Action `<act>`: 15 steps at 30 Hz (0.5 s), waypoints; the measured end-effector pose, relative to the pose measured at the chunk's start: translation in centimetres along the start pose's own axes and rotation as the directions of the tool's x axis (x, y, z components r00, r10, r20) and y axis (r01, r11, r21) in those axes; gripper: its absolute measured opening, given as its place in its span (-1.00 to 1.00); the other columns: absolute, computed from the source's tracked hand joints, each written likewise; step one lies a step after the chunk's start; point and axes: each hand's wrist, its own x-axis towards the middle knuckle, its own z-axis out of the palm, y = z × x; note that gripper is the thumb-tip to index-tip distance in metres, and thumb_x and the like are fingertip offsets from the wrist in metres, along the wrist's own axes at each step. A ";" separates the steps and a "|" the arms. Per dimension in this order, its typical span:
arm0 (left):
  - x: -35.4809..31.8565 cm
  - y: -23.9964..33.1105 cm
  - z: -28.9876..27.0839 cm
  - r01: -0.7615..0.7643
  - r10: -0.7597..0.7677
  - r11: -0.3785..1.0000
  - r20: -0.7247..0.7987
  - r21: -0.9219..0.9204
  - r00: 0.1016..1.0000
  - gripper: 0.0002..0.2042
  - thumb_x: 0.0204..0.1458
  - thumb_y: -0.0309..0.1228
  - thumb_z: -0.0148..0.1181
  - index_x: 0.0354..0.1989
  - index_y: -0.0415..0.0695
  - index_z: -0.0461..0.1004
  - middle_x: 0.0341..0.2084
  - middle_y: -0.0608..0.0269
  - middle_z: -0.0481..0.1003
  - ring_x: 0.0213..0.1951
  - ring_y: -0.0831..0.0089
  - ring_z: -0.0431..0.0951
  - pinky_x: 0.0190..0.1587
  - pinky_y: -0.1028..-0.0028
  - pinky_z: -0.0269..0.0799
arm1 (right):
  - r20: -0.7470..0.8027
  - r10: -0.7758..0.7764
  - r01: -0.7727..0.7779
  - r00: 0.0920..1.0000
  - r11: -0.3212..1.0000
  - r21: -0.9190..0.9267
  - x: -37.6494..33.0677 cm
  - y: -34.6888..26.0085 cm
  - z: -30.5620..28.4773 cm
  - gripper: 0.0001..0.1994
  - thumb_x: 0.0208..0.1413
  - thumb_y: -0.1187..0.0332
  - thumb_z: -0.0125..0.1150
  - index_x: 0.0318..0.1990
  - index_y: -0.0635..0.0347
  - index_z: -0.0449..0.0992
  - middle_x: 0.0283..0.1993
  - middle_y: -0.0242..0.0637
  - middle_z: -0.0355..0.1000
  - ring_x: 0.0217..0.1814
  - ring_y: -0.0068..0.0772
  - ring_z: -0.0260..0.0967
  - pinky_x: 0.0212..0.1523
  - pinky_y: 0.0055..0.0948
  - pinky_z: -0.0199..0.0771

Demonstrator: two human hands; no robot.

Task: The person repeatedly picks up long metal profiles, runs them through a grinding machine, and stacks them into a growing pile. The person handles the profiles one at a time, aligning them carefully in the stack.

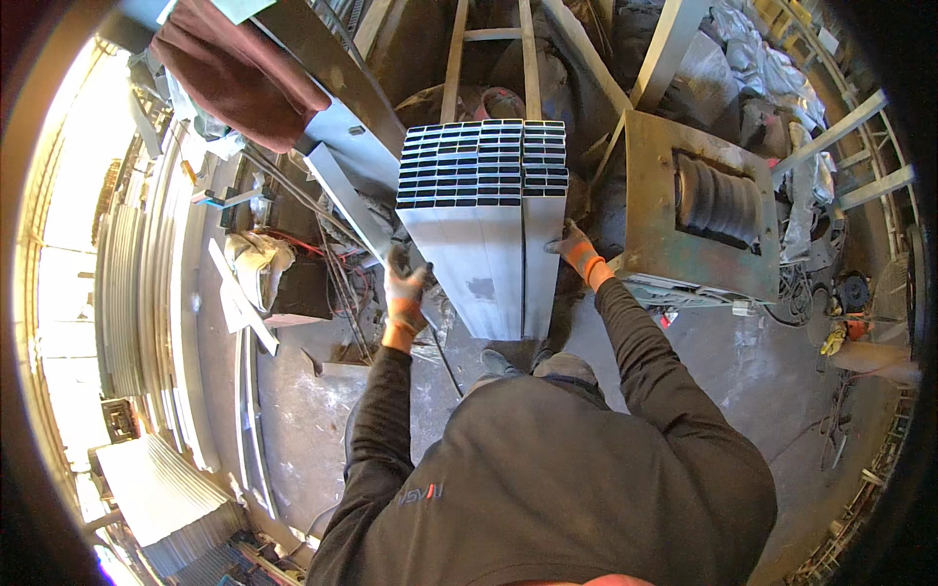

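In front of me stands a bundle of pale rectangular metal tubes [469,259], their dark hollow ends stacked in rows at the top. My right hand [580,256], in a grey and orange glove, grips the bundle's right edge, fingertips against its near face. My left hand [404,295], gloved the same way, is raised just left of the bundle, its thumb apart from the fingers. A long pale metal bar [347,200] slants down toward its fingertips; whether they touch is not clear.
A rusty metal housing [650,210] with a dark ribbed cylinder stands close on the right. A brown cloth [234,73] hangs at the upper left. Long metal profiles [181,293] line the left side, and a ladder-like frame [493,35] rises behind the bundle. Cables [796,293] lie at right.
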 end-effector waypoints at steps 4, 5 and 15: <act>9.8 -0.8 0.1 0.046 -0.053 0.998 0.138 0.053 0.989 0.12 -0.15 -0.73 0.66 0.66 -0.26 0.13 0.52 0.01 0.38 0.48 0.19 0.43 0.51 0.26 0.43 | 0.091 -0.028 -0.004 0.995 0.945 0.327 -0.7 -1.3 0.2 -0.53 0.21 0.21 0.53 0.19 0.31 0.69 0.25 -0.13 0.69 0.31 -0.14 0.58 0.37 -0.17 0.56; 11.6 -0.6 0.2 0.106 -0.119 0.993 0.364 0.054 0.924 -0.06 -0.02 -0.76 0.55 0.61 -0.20 0.27 0.41 0.09 0.51 0.33 0.21 0.59 0.24 0.16 0.73 | 0.138 0.035 -0.082 0.990 0.933 0.351 -1.0 -1.8 0.2 -0.58 0.22 0.16 0.52 0.08 0.30 0.77 0.23 -0.13 0.70 0.32 -0.09 0.58 0.41 -0.13 0.53; 13.3 0.2 0.4 0.088 -0.152 0.985 0.512 0.147 0.845 -0.25 0.11 -0.70 0.56 0.50 -0.18 0.40 0.25 0.20 0.61 0.21 0.26 0.66 0.29 0.24 0.69 | -0.119 -0.208 0.239 0.971 0.889 0.390 -0.9 -6.2 -1.2 -0.18 -0.11 0.62 0.54 0.45 0.18 0.53 0.23 -0.24 0.63 0.23 -0.24 0.53 0.20 -0.21 0.64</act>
